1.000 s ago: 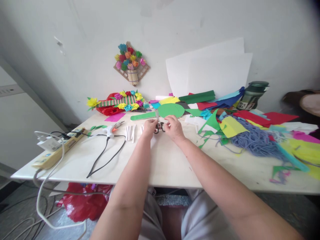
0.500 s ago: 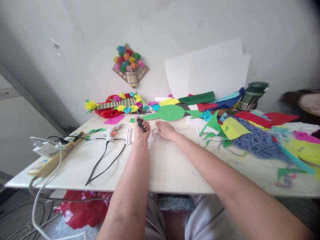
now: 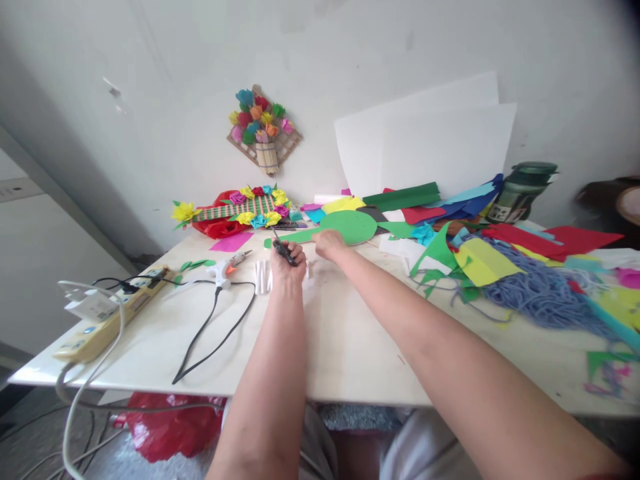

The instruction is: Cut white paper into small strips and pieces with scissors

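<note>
Our left hand (image 3: 289, 257) has its fingers wrapped around small black-handled scissors (image 3: 283, 249), toward the far edge of the white bench (image 3: 345, 340). Our right hand (image 3: 330, 244) touches the green paddle-shaped paper cutout (image 3: 350, 225) just beyond; whether its fingers grip, we cannot tell.

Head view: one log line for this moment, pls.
left hand: holds scissors | right hand: on green paper cutout | glue gun: lying left of hands | table: paper scraps, blue yarn at right
</note>
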Action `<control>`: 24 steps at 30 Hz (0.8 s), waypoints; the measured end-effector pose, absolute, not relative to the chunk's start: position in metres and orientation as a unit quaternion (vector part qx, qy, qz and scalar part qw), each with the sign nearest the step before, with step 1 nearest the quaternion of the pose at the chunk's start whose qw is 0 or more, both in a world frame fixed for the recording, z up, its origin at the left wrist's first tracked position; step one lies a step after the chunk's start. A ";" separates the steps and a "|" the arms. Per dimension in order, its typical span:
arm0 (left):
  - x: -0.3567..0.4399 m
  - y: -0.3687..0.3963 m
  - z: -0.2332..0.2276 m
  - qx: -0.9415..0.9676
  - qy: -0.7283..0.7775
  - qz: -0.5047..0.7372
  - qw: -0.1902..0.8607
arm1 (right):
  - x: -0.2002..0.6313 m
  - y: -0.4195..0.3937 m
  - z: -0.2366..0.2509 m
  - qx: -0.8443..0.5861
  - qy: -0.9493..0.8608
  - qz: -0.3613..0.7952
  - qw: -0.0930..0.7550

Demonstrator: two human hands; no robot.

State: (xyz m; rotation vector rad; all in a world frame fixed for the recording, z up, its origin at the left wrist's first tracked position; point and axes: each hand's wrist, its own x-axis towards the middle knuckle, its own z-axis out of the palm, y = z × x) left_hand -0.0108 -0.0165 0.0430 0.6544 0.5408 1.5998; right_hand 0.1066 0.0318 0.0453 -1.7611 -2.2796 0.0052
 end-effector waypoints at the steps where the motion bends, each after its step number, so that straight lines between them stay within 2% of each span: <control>1: -0.011 -0.016 0.043 0.275 0.226 0.696 0.624 | 0.112 0.032 0.047 -0.608 -0.781 -0.016 0.142; 3: -0.009 -0.015 0.043 0.247 0.212 0.694 0.643 | 0.122 0.031 0.047 -0.633 -0.753 -0.054 0.173; 7: -0.005 -0.016 0.045 0.183 0.201 0.685 0.675 | 0.133 0.025 0.035 -0.651 -0.740 -0.043 0.166; 10: -0.004 -0.017 0.046 0.150 0.193 0.682 0.689 | 0.129 0.022 0.021 -0.601 -0.783 -0.031 0.157; 12: -0.005 -0.018 0.045 0.137 0.180 0.679 0.698 | 0.125 0.021 0.013 -0.516 -0.847 -0.017 0.126; 17: -0.006 -0.017 0.043 0.130 0.149 0.675 0.710 | 0.122 0.023 0.007 -0.475 -0.876 0.068 0.038; 20: -0.006 -0.015 0.042 0.140 0.146 0.672 0.713 | 0.120 0.026 0.008 -0.468 -0.879 0.082 0.046; 24: -0.008 -0.015 0.041 0.159 0.169 0.672 0.704 | 0.115 0.024 0.008 -0.493 -0.864 0.045 0.095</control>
